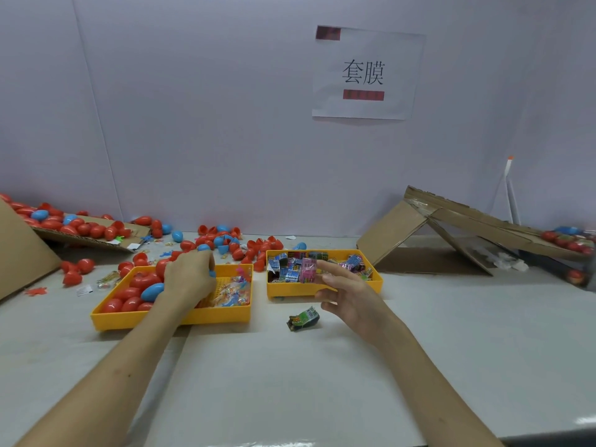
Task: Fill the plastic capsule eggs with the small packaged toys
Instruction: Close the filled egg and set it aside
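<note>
Two yellow trays stand side by side on the table. The left tray (171,321) holds red and blue capsule eggs (135,291) and clear-wrapped small toys (232,293). My left hand (190,275) reaches into it with fingers curled round a blue capsule piece (212,274), mostly hidden. The right tray (322,290) is full of small boxed toy packets (287,269). My right hand (345,295) hovers over its front edge and pinches a pink packet (308,269) between thumb and forefinger. A green packet (303,319) lies on the table in front of that tray.
Loose red and blue capsule halves (225,243) are scattered along the back wall. A cardboard flap (19,250) with more eggs leans at the left, and a tented cardboard box (419,230) stands at the right. A paper sign (367,72) hangs on the wall.
</note>
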`<state>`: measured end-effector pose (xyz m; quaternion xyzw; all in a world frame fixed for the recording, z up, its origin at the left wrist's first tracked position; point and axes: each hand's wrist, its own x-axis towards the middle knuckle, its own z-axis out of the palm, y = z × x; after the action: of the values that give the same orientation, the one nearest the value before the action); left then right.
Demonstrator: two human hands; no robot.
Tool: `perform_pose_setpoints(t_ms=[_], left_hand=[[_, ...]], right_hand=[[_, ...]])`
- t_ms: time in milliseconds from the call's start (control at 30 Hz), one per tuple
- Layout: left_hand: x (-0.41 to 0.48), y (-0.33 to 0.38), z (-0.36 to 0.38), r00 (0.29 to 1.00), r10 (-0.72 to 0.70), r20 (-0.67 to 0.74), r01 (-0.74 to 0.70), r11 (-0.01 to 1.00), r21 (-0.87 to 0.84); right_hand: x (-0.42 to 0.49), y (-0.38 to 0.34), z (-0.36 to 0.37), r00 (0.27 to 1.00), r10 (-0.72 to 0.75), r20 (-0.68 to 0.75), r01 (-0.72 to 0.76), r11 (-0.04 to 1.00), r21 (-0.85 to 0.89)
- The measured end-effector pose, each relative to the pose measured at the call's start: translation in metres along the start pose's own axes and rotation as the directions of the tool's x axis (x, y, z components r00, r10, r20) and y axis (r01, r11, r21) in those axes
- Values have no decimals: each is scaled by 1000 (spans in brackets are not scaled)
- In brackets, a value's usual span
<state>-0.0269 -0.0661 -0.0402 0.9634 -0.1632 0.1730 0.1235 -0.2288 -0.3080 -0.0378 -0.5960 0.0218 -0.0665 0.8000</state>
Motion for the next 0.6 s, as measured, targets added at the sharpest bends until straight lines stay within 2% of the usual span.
perform_pose_setpoints(t_ms=[133, 200, 233, 267, 300, 333, 367, 400, 433, 500, 567, 600], left_hand=[[-1, 1, -1, 1000, -15, -19, 13, 997, -82], [-6, 6, -5, 996, -18, -83, 5, 987, -162], [-10, 13, -9, 992, -33, -119, -2, 959, -285], [-14, 22, -14, 990, -67, -126, -1, 880, -475], [-18, 32, -20, 992, -105, -68, 27, 707, -706], [-24, 43, -26, 994, -96, 52, 89, 446, -891], [-32, 55, -32, 984, -31, 175, 177, 181, -967], [-43, 65, -36, 962, 56, 267, 269, -34, -963], [-52, 73, -37, 936, 132, 327, 348, -197, -916], [-64, 82, -33, 891, 230, 392, 454, -396, -798], [-72, 86, -28, 876, 256, 410, 483, -453, -749], [-73, 87, -25, 877, 258, 405, 480, -433, -763]], right_hand=[[0, -1, -1, 1000, 3, 3, -3, 1000, 5], [0, -1, 0, 1000, 7, 1, -7, 1000, 10], [0, -1, 1, 1000, 8, 1, -8, 1000, 15], [1, -1, 1, 1000, 8, 1, -8, 1000, 18], [1, -1, 0, 1000, 6, 4, -6, 1000, 19], [0, -1, 0, 1000, 5, 8, -5, 1000, 16], [0, -2, 0, 1000, 5, 12, -5, 1000, 10], [-1, -2, 0, 1000, 7, 11, -7, 1000, 3], [-1, -2, 0, 1000, 10, 7, -10, 1000, -3], [-1, -2, 0, 1000, 11, -7, -11, 1000, -8], [-1, -2, -1, 1000, 9, -11, -9, 1000, -16], [-1, -3, -1, 1000, 4, -8, -4, 1000, -21]])
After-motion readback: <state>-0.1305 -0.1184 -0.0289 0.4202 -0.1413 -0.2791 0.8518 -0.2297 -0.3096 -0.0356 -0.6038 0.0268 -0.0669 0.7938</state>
